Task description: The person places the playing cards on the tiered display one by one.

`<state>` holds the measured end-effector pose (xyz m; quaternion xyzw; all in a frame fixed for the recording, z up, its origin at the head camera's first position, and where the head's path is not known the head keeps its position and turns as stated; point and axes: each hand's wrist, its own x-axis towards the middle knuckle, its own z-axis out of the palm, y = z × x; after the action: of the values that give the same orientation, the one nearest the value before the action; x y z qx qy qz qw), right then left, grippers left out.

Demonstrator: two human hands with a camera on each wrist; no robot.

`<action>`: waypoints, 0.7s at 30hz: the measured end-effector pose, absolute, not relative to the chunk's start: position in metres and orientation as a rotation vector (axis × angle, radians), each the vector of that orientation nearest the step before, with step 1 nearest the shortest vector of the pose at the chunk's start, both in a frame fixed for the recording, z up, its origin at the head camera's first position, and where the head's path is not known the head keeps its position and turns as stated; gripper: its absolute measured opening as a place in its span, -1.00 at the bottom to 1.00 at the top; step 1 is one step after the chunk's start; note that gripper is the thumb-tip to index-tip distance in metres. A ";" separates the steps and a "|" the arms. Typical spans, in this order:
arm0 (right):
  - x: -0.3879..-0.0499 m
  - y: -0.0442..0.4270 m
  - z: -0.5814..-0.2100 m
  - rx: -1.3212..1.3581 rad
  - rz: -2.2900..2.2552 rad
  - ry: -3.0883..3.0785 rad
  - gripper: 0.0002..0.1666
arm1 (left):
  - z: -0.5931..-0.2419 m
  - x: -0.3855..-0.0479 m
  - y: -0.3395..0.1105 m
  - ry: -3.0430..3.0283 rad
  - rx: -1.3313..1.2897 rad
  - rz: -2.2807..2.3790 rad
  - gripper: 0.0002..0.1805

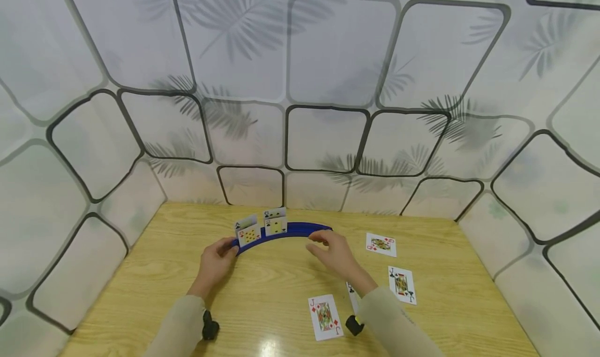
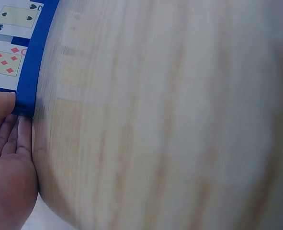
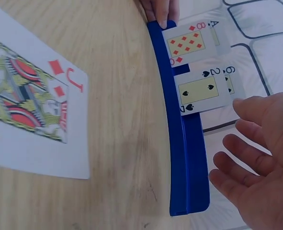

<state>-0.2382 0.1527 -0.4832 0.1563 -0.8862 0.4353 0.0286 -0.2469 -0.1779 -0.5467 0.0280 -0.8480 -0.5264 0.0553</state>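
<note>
A curved blue playing-card holder stands on the table with cards upright in its slots. Toward its left end are an eight of diamonds and an ace behind it. Beside them the two of spades stands in front of a six. My left hand pinches the holder's left end, thumb above and fingers below in the left wrist view. My right hand is by the holder's right end, fingers relaxed and slightly bent, holding nothing.
On the wooden table lie a jack of diamonds, a jack of clubs and a queen of diamonds. Another card is partly hidden under my right forearm. A patterned curtain encloses the table's back and sides.
</note>
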 end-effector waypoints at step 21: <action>-0.178 0.185 -0.507 0.441 1.282 -2.808 -0.60 | -0.547 -0.247 -0.178 -2.565 0.072 -1.620 -0.61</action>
<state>-0.1781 0.1850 -0.5075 0.1414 -0.9005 0.4111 0.0116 -0.2469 -0.1777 -0.5469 0.0238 -0.8441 -0.5330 0.0536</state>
